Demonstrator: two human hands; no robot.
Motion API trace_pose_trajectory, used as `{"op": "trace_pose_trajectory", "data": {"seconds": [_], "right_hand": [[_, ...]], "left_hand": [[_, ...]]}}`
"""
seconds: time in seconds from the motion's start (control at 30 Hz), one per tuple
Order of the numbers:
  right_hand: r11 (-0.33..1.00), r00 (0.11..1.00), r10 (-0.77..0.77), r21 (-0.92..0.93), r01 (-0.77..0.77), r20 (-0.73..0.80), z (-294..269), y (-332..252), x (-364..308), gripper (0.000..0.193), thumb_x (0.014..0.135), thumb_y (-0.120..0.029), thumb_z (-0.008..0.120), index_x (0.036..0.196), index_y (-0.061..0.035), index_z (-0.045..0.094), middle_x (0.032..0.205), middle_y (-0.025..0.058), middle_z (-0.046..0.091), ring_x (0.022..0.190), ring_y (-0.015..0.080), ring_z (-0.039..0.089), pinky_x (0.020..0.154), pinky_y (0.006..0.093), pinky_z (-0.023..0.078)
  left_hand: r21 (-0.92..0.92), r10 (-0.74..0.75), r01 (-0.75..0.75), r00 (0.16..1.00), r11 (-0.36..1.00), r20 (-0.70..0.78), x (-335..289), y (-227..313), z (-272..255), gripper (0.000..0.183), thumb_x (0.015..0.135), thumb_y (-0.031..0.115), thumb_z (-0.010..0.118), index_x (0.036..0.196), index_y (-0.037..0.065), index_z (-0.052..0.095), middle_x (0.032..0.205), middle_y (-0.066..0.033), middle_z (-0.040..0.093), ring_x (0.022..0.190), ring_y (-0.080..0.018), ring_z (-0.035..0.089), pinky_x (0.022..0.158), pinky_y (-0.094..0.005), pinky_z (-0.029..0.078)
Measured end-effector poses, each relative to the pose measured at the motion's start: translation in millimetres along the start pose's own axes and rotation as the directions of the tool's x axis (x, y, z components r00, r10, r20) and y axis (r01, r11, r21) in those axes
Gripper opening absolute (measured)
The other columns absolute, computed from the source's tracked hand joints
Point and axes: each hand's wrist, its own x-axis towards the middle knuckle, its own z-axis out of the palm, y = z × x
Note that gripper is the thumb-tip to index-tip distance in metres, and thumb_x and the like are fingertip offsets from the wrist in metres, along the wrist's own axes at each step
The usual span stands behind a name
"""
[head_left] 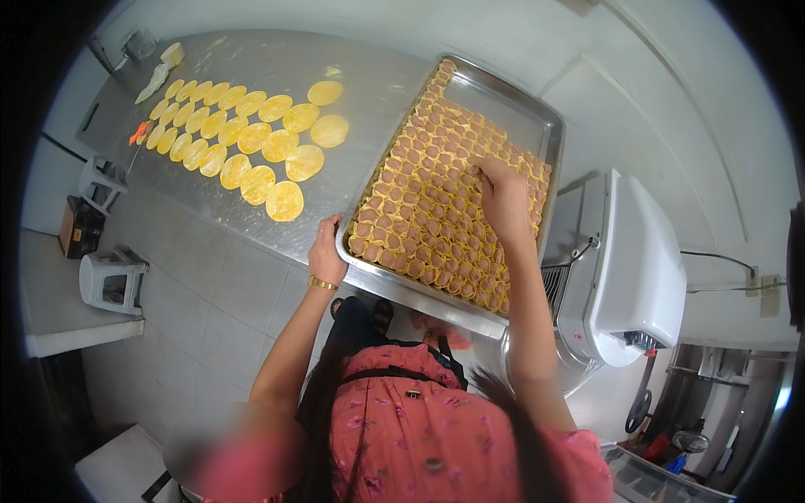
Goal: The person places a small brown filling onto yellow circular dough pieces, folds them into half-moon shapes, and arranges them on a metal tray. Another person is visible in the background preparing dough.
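A large metal tray (549, 126) lies at an angle on the steel table in front of me. Tight rows of open-topped dumplings (428, 201), brown filling in yellow wrappers, cover most of it. My left hand (328, 254) grips the tray's near left corner, its fingers along the outside of the rim. Over the right part of the dumplings, my right hand (506, 197) reaches down with its fingertips pinched together. Whatever the pinch holds is hidden by the hand. To the left, round yellow wrappers (279, 145) lie in rows, flat on the table.
The steel table (369, 92) runs to the far left, where a crumpled white wrapping (153, 85) and an orange-red item (139, 132) lie. A white machine (633, 268) with a metal bowl stands close on my right. White stools (113, 279) stand on the floor at left.
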Motion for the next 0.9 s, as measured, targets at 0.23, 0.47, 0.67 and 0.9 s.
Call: {"op": "trace_pose_trajectory", "data": {"seconds": [0.23, 0.47, 0.67, 0.9], "right_hand": [[0.995, 0.997, -0.082, -0.052, 0.081, -0.014, 5, 11, 13, 0.006, 0.078, -0.003, 0.058, 0.08, -0.0007, 0.064, 0.067, 0.0176, 0.059, 0.055, 0.0313, 0.058, 0.054, 0.0366, 0.046], [0.968, 0.999, 0.031, -0.248, -0.027, 0.01, 10, 40, 35, 0.014, 0.079, -0.017, 0.064, 0.075, -0.0036, 0.066, 0.065, 0.0189, 0.06, 0.061, 0.0376, 0.058, 0.057, 0.0401, 0.047], [0.975, 0.998, -0.017, -0.223, 0.004, -0.056, 7, 65, 58, 0.011, 0.078, -0.014, 0.063, 0.076, -0.0043, 0.067, 0.067, 0.021, 0.059, 0.063, 0.0386, 0.059, 0.061, 0.0424, 0.048], [0.946, 0.997, 0.065, -0.32, -0.047, 0.047, 4, 72, 85, 0.01, 0.078, -0.013, 0.062, 0.08, -0.006, 0.069, 0.073, 0.0192, 0.063, 0.07, 0.0365, 0.062, 0.066, 0.0414, 0.05]], "left_hand": [[0.0, -0.005, 0.005, 1.0, 1.0, -0.017, 0, -1, 0, 0.037, 0.08, 0.008, 0.052, 0.117, 0.012, 0.047, 0.114, -0.0116, 0.057, 0.097, -0.0355, 0.058, 0.073, -0.0441, 0.048], [0.016, -0.022, 0.022, 1.0, 1.0, 0.001, 0, 1, 0, 0.035, 0.082, 0.012, 0.051, 0.117, 0.013, 0.048, 0.115, -0.0111, 0.057, 0.097, -0.0349, 0.058, 0.073, -0.0437, 0.048], [0.003, -0.019, 0.019, 1.0, 1.0, -0.003, 0, 2, 0, 0.034, 0.083, 0.013, 0.051, 0.117, 0.011, 0.048, 0.114, -0.0122, 0.056, 0.098, -0.0357, 0.057, 0.074, -0.044, 0.047], [-0.004, -0.015, 0.015, 1.0, 1.0, 0.001, 0, 1, -1, 0.035, 0.081, 0.01, 0.053, 0.116, 0.011, 0.048, 0.113, -0.0135, 0.056, 0.096, -0.0374, 0.058, 0.074, -0.0447, 0.047]]}}
